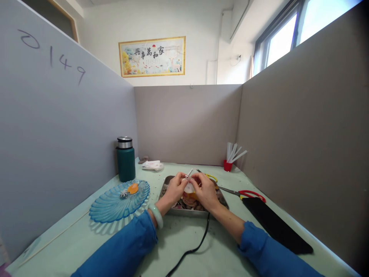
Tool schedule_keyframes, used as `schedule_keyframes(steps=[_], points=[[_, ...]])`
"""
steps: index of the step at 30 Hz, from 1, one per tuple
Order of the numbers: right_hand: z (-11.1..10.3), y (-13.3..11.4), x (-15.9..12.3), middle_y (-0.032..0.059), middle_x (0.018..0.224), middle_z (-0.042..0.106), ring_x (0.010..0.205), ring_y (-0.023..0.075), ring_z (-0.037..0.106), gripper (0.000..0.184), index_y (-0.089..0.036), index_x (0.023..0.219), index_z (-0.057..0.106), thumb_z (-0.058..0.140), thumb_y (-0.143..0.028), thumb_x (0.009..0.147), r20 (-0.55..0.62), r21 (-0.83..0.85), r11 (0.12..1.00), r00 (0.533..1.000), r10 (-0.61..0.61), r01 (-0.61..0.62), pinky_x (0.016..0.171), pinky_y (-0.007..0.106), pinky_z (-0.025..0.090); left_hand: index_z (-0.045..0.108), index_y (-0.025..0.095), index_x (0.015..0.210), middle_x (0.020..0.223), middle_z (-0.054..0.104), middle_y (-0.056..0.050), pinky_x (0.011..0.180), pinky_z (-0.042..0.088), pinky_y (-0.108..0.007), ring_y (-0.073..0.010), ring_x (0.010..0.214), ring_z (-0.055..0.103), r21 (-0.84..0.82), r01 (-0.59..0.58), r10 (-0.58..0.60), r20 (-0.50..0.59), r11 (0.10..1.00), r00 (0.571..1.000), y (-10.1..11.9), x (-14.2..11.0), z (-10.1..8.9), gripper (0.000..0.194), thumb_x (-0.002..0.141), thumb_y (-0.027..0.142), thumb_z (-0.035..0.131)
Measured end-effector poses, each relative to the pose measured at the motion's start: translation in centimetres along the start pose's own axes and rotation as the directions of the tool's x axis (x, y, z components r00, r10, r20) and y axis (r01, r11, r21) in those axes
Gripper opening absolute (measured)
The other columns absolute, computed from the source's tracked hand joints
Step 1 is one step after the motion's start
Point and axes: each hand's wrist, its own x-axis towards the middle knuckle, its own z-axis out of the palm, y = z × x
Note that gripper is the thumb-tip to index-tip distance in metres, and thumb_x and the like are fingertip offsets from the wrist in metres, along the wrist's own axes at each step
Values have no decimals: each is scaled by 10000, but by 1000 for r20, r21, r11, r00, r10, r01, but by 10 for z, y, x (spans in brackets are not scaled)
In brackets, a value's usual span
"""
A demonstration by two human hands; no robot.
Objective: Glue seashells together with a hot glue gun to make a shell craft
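Both my hands meet over a metal tray [172, 210] holding several shells. My left hand [175, 189] and my right hand [205, 190] are closed together around a pale, orange-tinged shell [189, 189]. A thin white stick [190, 172] pokes up between the fingertips; which hand pinches it I cannot tell. A jade bangle [156, 215] circles my left wrist. Blue sleeves cover both forearms.
A blue glass plate [115, 207] with an orange piece lies left of the tray. Behind it stands a green flask [125, 159]. Red-handled scissors [245, 192], a black pouch [275, 225], a red cup of white sticks [229, 163] and a black cable [196, 246] are around. Grey partitions enclose the desk.
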Motion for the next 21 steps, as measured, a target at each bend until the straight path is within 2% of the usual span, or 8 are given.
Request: schedule_keyframes(steps=[4, 11, 16, 21], points=[[0, -1, 0, 41, 868, 614, 786, 168, 566, 127, -191, 918, 587, 510, -269, 854, 10, 28, 1000, 1000, -13, 13, 693, 271, 434, 506, 169, 879, 753, 556, -2, 483, 423, -181, -114, 623, 551, -123, 38, -36, 20, 992, 999, 1, 1, 0, 169, 795, 316, 517], [0, -1, 0, 34, 837, 602, 763, 162, 555, 90, -191, 865, 585, 509, -235, 847, 3, 28, 999, 999, -39, 39, 688, 269, 430, 464, 176, 901, 717, 542, 11, 404, 453, -195, -120, 555, 563, -313, 151, -120, 117, 938, 986, 6, -2, 1, 296, 747, 402, 578], [-1, -2, 0, 30, 838, 598, 747, 156, 549, 84, -187, 881, 577, 512, -216, 836, -16, 14, 999, 999, -42, 42, 679, 266, 423, 485, 167, 905, 716, 554, 10, 443, 487, -205, -110, 558, 567, -369, 183, -141, 137, 911, 980, 9, -3, 0, 368, 716, 454, 618], [-3, -4, -1, 36, 842, 599, 763, 165, 548, 93, -192, 880, 577, 496, -213, 839, 9, 0, 998, 998, -55, 55, 681, 270, 426, 484, 162, 786, 678, 491, 28, 426, 509, -243, -111, 547, 545, -418, 218, -181, 128, 882, 975, 11, -2, 0, 368, 745, 522, 554]])
